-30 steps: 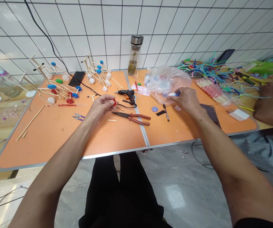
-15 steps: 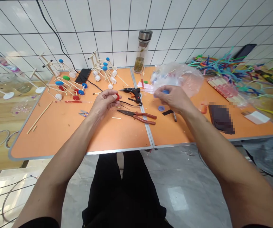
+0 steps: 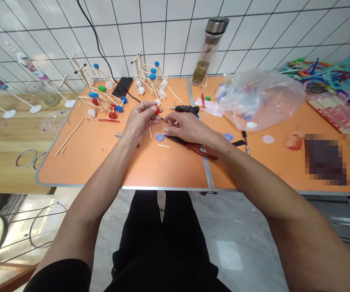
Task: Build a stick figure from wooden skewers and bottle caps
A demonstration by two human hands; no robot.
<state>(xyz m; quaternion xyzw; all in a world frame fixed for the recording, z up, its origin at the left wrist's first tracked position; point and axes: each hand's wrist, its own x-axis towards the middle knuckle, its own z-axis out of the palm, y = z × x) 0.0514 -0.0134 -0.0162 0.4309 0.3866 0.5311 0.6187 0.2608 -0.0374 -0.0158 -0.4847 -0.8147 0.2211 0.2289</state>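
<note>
My left hand (image 3: 142, 121) is closed in a pinch on a small red bottle cap (image 3: 158, 109) above the orange table. My right hand (image 3: 185, 126) is close beside it, palm down, with thumb and fingers apart and nothing visible between them. Just below its fingertips, a blue cap (image 3: 160, 138) lies on the table. The red-handled pliers (image 3: 202, 151) lie partly under my right hand and forearm. Behind that hand rests a black glue gun (image 3: 187, 108), its handle mostly hidden. Small scissors (image 3: 118, 135) are partly covered by my left wrist.
Stick frames with coloured caps (image 3: 102, 99) stand at the back left near a phone (image 3: 122, 86). A glass bottle (image 3: 204, 56) stands by the wall. To its right are a plastic bag of caps (image 3: 263, 97), another blue cap (image 3: 229, 137), a marker (image 3: 246, 142) and coloured pipe cleaners (image 3: 324, 77).
My right hand has moved left from the plastic bag to beside my left hand. A blue cap now lies on the table under it. My left hand still holds the red cap.
</note>
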